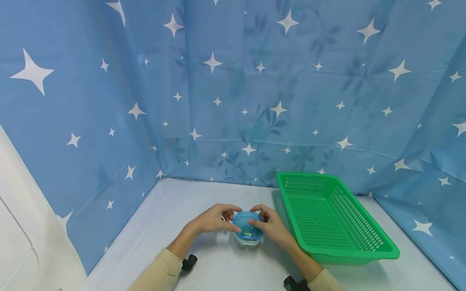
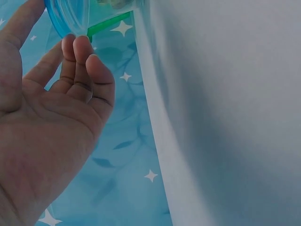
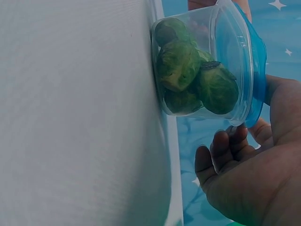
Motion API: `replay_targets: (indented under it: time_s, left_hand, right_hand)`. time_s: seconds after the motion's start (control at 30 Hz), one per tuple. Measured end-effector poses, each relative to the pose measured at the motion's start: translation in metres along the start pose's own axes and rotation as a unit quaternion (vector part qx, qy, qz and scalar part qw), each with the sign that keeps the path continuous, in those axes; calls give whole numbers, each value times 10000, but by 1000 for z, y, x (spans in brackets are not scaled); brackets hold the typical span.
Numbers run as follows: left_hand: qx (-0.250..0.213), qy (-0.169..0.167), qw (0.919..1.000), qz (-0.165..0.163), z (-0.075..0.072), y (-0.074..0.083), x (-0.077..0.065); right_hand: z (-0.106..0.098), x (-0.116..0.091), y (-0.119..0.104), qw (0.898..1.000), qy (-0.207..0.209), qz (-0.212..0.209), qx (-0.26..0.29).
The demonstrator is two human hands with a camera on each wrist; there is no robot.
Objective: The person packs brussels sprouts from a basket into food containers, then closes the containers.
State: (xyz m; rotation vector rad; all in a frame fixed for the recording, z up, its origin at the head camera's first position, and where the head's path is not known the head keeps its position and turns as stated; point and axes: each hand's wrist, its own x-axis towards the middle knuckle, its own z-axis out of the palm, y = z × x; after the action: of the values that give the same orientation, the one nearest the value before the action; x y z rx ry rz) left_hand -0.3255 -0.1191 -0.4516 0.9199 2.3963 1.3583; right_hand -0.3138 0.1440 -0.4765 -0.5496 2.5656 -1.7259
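A clear plastic food container point(image 1: 248, 243) with a blue lid point(image 1: 243, 218) stands upright on the white table, between both hands. Through its wall, in the right wrist view, several green Brussels sprouts point(image 3: 179, 66) are visible. My left hand point(image 1: 212, 218) holds the lid's left side, thumb at the near edge and index finger at the far edge; its other fingers are bent in. On the opposite side my right hand point(image 1: 274, 228) grips the lid, its thumb on top and index finger at the far rim. The lid covers the container's mouth.
A green plastic basket point(image 1: 327, 253) with perforated walls stands to the right, close to my right forearm. Behind the white table point(image 1: 145, 226) hangs a blue curtain point(image 1: 233, 121) with white stars. Dark wrist devices point(image 1: 189, 262) sit at both sleeves.
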Motion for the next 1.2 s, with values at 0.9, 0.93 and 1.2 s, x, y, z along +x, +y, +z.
replay_targets:
  time_s: [0.9,0.93,1.2]
  left_hand:
    - [-113,-168,9998,-76,1,-8,2]
    - [-174,-190,9997,-60,1,-8,2]
    - [-317,-236,9992,-44,2,-9,2]
  right_hand:
    - [1,1,9,9995,49,-234,186]
    - [0,1,9,9995,56,-240,186]
    - [0,1,11,9994,11,-69,338]
